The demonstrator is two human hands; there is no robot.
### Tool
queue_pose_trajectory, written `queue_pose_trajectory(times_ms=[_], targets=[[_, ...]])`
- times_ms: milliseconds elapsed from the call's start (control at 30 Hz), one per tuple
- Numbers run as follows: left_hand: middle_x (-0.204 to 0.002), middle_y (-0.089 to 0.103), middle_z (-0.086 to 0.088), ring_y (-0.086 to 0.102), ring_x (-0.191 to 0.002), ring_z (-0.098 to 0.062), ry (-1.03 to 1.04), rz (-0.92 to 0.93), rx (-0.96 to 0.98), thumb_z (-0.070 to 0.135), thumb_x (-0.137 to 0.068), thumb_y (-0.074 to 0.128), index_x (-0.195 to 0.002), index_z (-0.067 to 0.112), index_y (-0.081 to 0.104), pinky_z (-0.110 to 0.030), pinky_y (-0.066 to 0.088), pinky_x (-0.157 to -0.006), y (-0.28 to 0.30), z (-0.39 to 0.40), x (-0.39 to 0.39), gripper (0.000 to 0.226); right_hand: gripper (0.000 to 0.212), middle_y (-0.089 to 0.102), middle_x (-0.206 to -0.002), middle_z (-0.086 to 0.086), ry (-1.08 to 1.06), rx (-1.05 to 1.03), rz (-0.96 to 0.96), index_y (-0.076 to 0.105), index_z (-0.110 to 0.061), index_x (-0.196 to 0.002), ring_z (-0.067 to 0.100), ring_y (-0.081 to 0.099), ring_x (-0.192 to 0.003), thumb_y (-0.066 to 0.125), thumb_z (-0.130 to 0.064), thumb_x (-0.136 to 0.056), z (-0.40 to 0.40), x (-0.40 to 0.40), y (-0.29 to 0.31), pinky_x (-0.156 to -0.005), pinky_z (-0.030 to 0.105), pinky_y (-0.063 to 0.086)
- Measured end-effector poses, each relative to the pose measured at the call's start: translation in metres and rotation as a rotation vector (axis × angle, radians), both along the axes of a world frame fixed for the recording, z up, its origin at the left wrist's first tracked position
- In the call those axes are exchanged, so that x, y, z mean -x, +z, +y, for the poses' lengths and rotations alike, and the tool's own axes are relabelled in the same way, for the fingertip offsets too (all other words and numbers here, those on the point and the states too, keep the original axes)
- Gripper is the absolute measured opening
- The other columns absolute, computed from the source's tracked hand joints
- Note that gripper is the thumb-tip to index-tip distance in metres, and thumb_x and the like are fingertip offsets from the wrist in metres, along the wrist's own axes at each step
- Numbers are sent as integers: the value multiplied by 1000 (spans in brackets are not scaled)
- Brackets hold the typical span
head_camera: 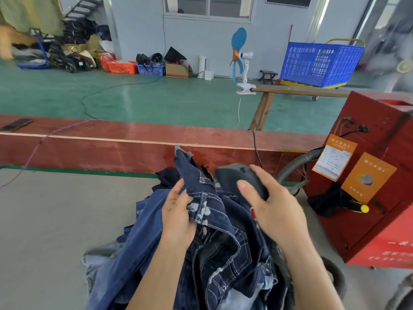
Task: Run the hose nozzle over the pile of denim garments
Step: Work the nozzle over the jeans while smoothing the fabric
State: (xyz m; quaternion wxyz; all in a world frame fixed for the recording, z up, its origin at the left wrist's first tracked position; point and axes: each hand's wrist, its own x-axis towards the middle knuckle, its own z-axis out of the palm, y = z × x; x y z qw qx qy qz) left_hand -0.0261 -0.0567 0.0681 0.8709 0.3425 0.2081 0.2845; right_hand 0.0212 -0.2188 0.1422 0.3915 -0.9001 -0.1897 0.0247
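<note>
- Denim garments, a dark blue stitched pile (223, 253), lie heaped on the grey surface (55, 220).
- Left hand (178, 218) pinches a lifted waistband.
- Right hand (271, 209) grips the dark grey plastic hose nozzle (237, 177), tip pointing away, just right of the raised denim.

Frayed denim garments (214, 242), matt nozzle (241, 179)

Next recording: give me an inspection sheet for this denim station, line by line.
Surface: grey table, red board behind.
Job's things: pile of denim garments; dark hose nozzle; ribbed hose runs to the red machine.
Clutter: dark cloth, yellow-tipped tool on the machine.
Hands: left hand grips a denim waistband; right hand holds the nozzle.
Cables: black cable over the board; purple cord.
Surroundings: clip fan, blue crate, green floor.
</note>
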Motion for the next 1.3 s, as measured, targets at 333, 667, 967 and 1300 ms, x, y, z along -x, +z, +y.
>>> queue_pose_trajectory(times_ms=[333, 667, 967, 1300], targets=[[-93, 73, -12, 67, -72, -22, -9, 53, -4, -5, -96, 44, -104, 20, 71, -32, 59, -58, -1, -2, -3, 38, 55, 65, -115, -16, 14, -14, 45, 39, -53, -136, 18, 66, -96, 48, -66, -83, -6, 1, 3, -91, 38, 50], [-86, 71, -3, 63, -75, -22, -52, 14, -55, -22, -86, 47, -106, 23, 67, -34, 58, -66, -3, -20, -7, 53, 54, 63, -109, -19, 72, 68, -16, 37, -51, -139, 12, 60, -100, 45, -65, -87, -6, 9, 16, -77, 29, 44], [-94, 72, 6, 61, -80, -17, -34, 65, -134, -22, -85, 51, -107, 25, 65, -39, 51, -82, 1, -32, -8, 54, 56, 67, -108, -11, 63, 313, -157, 25, -49, -145, 18, 62, -100, 36, -64, -92, 8, 20, 14, -66, 28, 41], [-95, 68, 2, 55, -54, -2, -41, 52, -145, -23, -85, 50, -116, 19, 61, -18, 51, -57, 5, -31, -5, 54, 55, 66, -112, -11, 81, 305, -168, 26, -49, -144, 18, 62, -100, 37, -63, -92, 7, 20, 16, -71, 30, 48]])
